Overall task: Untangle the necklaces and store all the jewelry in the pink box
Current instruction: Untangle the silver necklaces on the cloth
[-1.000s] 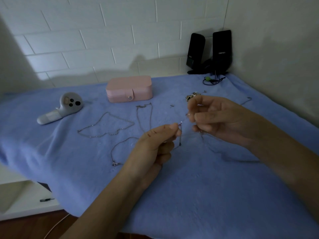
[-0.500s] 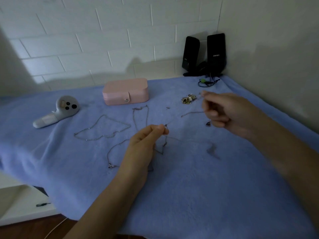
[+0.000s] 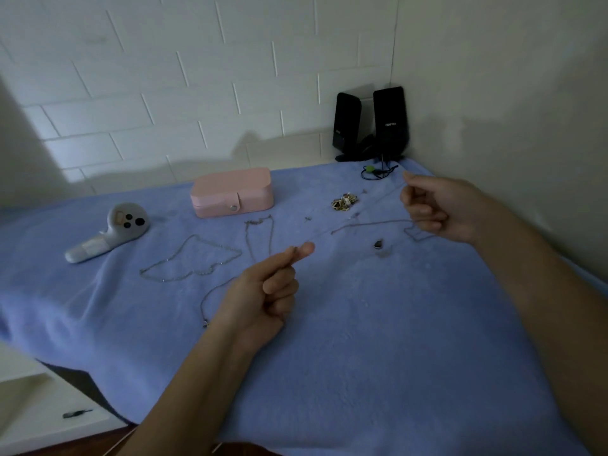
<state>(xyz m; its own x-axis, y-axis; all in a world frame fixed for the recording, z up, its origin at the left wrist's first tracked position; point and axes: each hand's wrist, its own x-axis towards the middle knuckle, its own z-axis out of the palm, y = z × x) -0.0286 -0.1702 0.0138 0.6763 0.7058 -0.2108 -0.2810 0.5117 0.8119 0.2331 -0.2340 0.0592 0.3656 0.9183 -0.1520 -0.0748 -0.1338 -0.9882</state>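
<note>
- Across the desk (image 3: 85, 386), a blue fleecy cloth (image 3: 362, 357) lies softly rumpled. It drops over the left-front edge, and the widest bare stretch is nearest the person.
- White brick wall (image 3: 164, 93) closes the back, and a smooth plaster wall (image 3: 493, 77) hems in the right side.
- Left hand (image 3: 263, 301) is fisted over mid-cloth, with thumb and forefinger pinching one end of a thin chain (image 3: 348, 216).
- Right hand (image 3: 437, 209) is raised near the right wall, fingers curled, pinching the other end. The chain runs nearly straight between the hands.
- Two glossy black speakers (image 3: 371, 123) stand upright in the back corner.
- Pink box (image 3: 232, 192), with rounded corners and a leather look, sits near the back wall, shut by a snap tab.
- Grey plastic controller (image 3: 108, 235) lies at the left, well apart from the box.
- Three silvery necklaces lie slack in front of the box: a wide loop (image 3: 190, 258), a narrow loop (image 3: 260, 232), and one (image 3: 210, 301) partly hidden by the left hand.
- Gold jewelry cluster (image 3: 343, 202) sits between the box and the right hand.
- Dark pendant (image 3: 378, 244) lies on the cloth below the chain.
</note>
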